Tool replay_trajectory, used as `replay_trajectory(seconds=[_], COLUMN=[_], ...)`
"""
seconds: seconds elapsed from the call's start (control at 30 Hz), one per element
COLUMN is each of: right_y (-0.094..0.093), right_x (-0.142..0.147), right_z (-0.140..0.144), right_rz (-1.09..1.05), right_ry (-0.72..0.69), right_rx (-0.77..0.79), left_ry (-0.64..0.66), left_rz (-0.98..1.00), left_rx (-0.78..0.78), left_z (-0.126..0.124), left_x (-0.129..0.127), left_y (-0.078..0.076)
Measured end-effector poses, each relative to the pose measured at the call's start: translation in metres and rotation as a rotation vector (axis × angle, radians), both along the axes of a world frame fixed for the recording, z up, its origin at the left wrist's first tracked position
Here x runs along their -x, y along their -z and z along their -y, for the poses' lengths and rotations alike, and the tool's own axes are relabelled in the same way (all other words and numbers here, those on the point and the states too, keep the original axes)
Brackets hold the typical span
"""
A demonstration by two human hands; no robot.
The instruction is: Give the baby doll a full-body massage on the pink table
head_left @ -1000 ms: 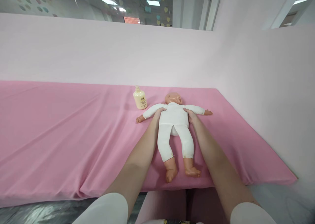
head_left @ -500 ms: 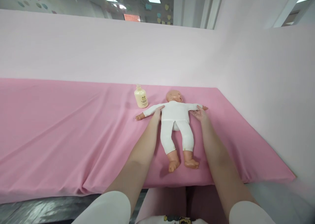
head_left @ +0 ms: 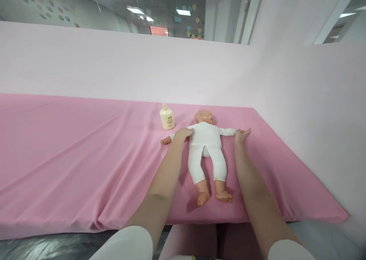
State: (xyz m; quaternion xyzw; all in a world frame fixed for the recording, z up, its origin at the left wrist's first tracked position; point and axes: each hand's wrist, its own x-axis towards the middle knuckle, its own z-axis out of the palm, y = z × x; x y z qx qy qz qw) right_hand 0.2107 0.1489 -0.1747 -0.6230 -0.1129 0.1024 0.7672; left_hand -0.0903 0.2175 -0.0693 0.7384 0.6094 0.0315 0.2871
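Observation:
A baby doll [head_left: 205,135] in a white top and trousers lies on its back on the pink sheet, its head away from me and turned to the right. Both its arms stretch out sideways. My left hand [head_left: 183,133] is closed round its upper arm on the left, close to the shoulder; part of my fingers is hidden. At the far end of the doll's other arm, my right hand [head_left: 241,135] closes about the wrist and hand. Beyond my left hand stands a pale yellow pump bottle [head_left: 167,117] with dark print.
The pink sheet [head_left: 71,157] covers a wide table with soft folds at the left. White walls [head_left: 128,69] border it at the back and right. A window [head_left: 171,8] runs above the back wall. My legs are at the table's front edge.
My right hand has slid outward along the doll's sleeve to its hand. My left hand still holds the upper arm, now with its back turned more upward. The camera has tilted slightly up.

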Motion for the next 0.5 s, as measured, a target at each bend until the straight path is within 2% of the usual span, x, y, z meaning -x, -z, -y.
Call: replay_trajectory(seconds=[0.03,0.07,0.2,0.3,0.4,0.5], right_y=[-0.002,-0.003,-0.006,-0.009,-0.019,-0.033], right_x=[0.002,0.004,0.012,0.022,0.041,0.072], right_z=[0.001,0.002,0.008,0.01,0.008,0.002], right_rz=[0.029,0.055,0.208,0.329,0.376,0.389], right_ry=[0.007,0.011,-0.005,-0.087,-0.301,-0.6], right_rx=[0.017,0.029,0.114,0.154,0.068,-0.033], left_ry=[-0.029,-0.048,-0.094,-0.148,-0.179,-0.119], left_rz=[-0.035,-0.034,0.044,0.01,-0.016,-0.043], left_rx=[0.042,0.004,-0.318,-0.519,-0.764,-0.859], left_z=[0.0,0.0,0.002,-0.009,-0.038,-0.07], left_x=[0.001,0.002,0.006,0.013,0.027,0.046], left_y=[-0.006,-0.01,-0.02,-0.031,-0.049,-0.064])
